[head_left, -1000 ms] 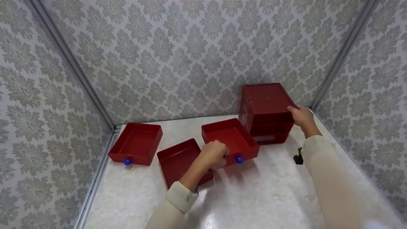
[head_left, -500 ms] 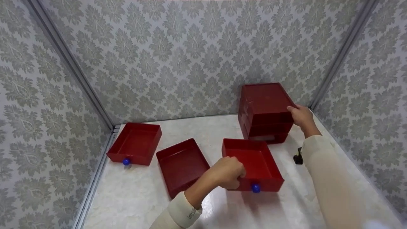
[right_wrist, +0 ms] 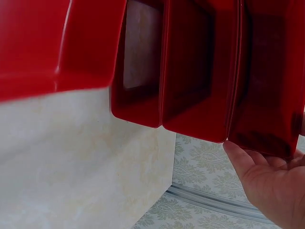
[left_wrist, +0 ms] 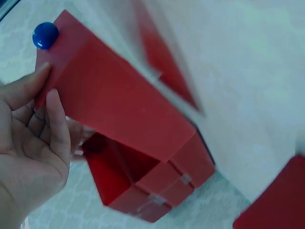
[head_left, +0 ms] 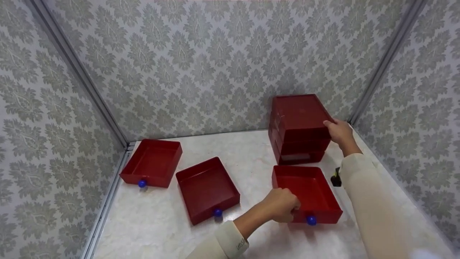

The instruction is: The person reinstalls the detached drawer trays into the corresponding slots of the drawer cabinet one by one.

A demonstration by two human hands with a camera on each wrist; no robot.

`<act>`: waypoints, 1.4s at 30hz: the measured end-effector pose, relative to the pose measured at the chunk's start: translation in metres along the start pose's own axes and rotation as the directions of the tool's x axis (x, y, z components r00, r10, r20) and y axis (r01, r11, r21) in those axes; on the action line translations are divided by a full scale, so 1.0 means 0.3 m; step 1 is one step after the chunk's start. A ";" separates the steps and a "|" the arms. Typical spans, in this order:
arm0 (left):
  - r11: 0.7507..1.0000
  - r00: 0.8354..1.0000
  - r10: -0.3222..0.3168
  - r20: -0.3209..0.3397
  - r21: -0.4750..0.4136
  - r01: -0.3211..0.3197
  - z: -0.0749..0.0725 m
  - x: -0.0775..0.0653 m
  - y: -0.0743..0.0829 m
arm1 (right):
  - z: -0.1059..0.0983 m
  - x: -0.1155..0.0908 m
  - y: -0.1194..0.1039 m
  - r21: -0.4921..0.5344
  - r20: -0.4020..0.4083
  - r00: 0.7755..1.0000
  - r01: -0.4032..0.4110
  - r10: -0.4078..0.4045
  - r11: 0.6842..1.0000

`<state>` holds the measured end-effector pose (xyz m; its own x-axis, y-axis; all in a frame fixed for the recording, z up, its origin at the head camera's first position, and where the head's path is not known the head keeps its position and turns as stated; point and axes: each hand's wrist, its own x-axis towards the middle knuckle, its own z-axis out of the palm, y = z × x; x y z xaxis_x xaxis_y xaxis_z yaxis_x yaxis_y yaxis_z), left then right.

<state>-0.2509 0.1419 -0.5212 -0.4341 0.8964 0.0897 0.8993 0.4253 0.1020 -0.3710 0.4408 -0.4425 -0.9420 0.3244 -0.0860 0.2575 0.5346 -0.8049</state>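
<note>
My left hand (head_left: pixel 282 205) pinches the front left corner of a red drawer (head_left: pixel 327 217) with a blue knob (head_left: pixel 311 220). In the left wrist view, the thumb and fingers are on the drawer's front panel below the knob (left_wrist: pixel 45 35). This drawer is in front of a red cabinet (head_left: pixel 303 113) with three stacked open slots. My right hand (head_left: pixel 339 133) grips the cabinet's upper right side; in the right wrist view, its thumb touches the edge between the top and middle slots. The right fingers are partly hidden behind the cabinet wall.
Two more red drawers with blue knobs lie on the pale table (head_left: pixel 151 223): one at far left (head_left: pixel 154 162), another left of centre (head_left: pixel 208 190). A small black object (head_left: pixel 336 178) lies beside the right sleeve. Patterned walls (head_left: pixel 201 72) enclose the table's back and sides.
My left hand has carried the drawer to the right and toward me, from left of the cabinet to in front of it. My right hand and the cabinet have stayed nearly still.
</note>
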 end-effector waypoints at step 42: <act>0.884 0.969 -0.107 -0.223 0.425 0.195 0.236 0.194 0.029 | -0.001 0.009 0.001 0.018 0.006 1.000 -0.008 0.008 1.000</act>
<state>-0.2647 0.2066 -0.5852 -0.5288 0.7951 0.2970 0.7328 0.6043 -0.3129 -0.3734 0.4421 -0.4427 -0.9412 0.3242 -0.0955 0.2610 0.5177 -0.8148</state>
